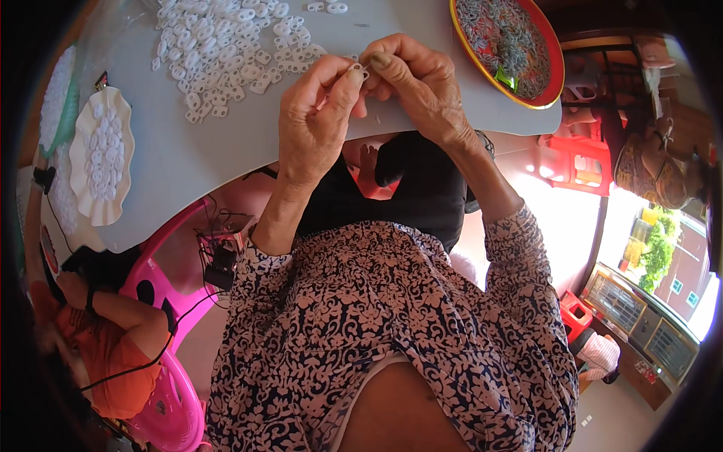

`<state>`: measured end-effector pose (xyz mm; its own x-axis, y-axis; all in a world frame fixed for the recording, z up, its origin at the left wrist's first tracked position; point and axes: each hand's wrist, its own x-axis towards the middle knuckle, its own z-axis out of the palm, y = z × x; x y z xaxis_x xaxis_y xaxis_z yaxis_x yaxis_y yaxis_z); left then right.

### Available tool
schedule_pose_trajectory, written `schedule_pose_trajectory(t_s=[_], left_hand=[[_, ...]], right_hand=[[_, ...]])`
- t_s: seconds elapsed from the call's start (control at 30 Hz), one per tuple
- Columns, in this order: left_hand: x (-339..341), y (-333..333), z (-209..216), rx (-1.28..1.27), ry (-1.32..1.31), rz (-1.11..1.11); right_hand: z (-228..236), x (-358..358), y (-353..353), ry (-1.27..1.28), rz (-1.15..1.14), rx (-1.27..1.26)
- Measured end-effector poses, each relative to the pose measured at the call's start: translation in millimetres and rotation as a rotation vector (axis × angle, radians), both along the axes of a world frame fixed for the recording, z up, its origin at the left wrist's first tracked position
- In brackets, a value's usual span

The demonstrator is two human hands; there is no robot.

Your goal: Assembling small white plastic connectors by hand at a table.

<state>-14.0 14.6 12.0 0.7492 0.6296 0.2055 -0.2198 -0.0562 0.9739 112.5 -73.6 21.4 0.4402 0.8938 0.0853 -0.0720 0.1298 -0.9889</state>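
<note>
So the thing to look at is the small white piece [360, 72] right up in the fingertips, sitting over the near edge of the grey table [188, 166]. Left hand [320, 113] has it pinched between thumb and index finger, with the holed end poking out. Right hand [418, 83] is bunched up just beside it at 3 o'clock, thumb pressed against the curled index finger. There seems to be a thin sliver of something in that pinch, but it's too small to tell what.

Handling-wise, I'd guess it's plastic: next to no weight, fairly stiff, smooth enough to squirt out if you squeeze it at an angle. Probably not fragile, though the thin ring around the hole looks like the weak spot. I'd grip it flat on both faces at the solid part and leave the hole clear.

Going by the hands, the loose pile of white pieces [218, 53] is at 9 o'clock, the wavy cream dish [98, 211] with more of them is between 8 and 9, and the red bowl [556, 75] with small grey bits [486, 30] is at 3. Those bits look metallic, so likely harder and slicker.
</note>
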Motion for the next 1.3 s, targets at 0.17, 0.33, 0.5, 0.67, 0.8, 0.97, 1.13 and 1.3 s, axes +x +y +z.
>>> schedule_pose_trajectory(t_s=[0.17, 0.33, 0.5, 0.67, 0.8, 0.97, 1.13, 1.3], left_hand=[[-3.3, -0.7, 1.7, -0.063, 0.044, 0.004], [-1.3, 2.9, -2.4, 0.056, 0.037, 0.0], [-2.8, 4.5, -1.8, 0.068, 0.061, 0.0], [-4.9, 15.5, 13.7, 0.366, 0.177, 0.209], [9.4, 26.5, 7.1, 0.966, 0.23, 0.269], [23.9, 34.9, 3.4, 1.132, 0.246, 0.324], [36.1, 54.1, 14.0, 1.193, 0.282, 0.387], [53.0, 71.2, 2.8, 1.303, 0.456, 0.361]], right_hand=[[-0.8, -4.6, 0.6, 0.011, -0.039, 0.0], [-3.7, -2.3, 1.2, -0.063, -0.01, 0.015], [-8.9, -3.8, 0.9, -0.077, -0.042, 0.035], [-8.2, -7.3, -9.1, 0.112, -0.165, 0.074], [-11.3, -6.1, -9.0, 0.239, -0.176, 0.089], [-17.6, -4.7, -8.7, 0.166, -0.22, 0.108], [-14.6, -4.8, -8.3, 0.128, -0.138, 0.114], [-18.1, -6.7, -10.7, 0.074, -0.115, 0.127]])
